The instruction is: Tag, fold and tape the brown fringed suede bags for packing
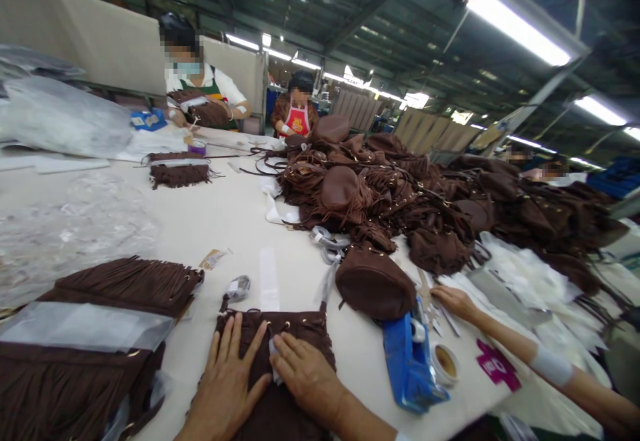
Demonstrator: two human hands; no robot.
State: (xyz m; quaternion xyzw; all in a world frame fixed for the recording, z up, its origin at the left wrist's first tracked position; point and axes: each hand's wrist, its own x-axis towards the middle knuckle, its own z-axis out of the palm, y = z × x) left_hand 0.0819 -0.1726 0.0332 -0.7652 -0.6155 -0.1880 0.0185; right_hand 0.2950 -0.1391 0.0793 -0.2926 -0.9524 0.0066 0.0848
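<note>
A dark brown fringed bag (280, 401) with metal eyelets along its top edge lies flat on the table in front of me. My left hand (230, 374) rests on its left part, palm down with fingers spread. On the bag's middle lies my right hand (310, 374), its fingers flat and close together. Under and beside those fingertips shows a small white strip (274, 347), partly hidden. Two straps run up from the bag's top corners, and the left one ends in a clear-wrapped piece (238, 287). A pale strip (269, 277) lies just above the bag.
Left of me are fringed bags wrapped with a translucent band (85, 325). A blue tape dispenser (407, 361), a tape roll (444, 365) and a round-bottomed brown bag (375, 281) stand right. Another person's hand (455, 302) reaches in there. Brown bags (350, 187) are heaped behind; co-workers stand beyond.
</note>
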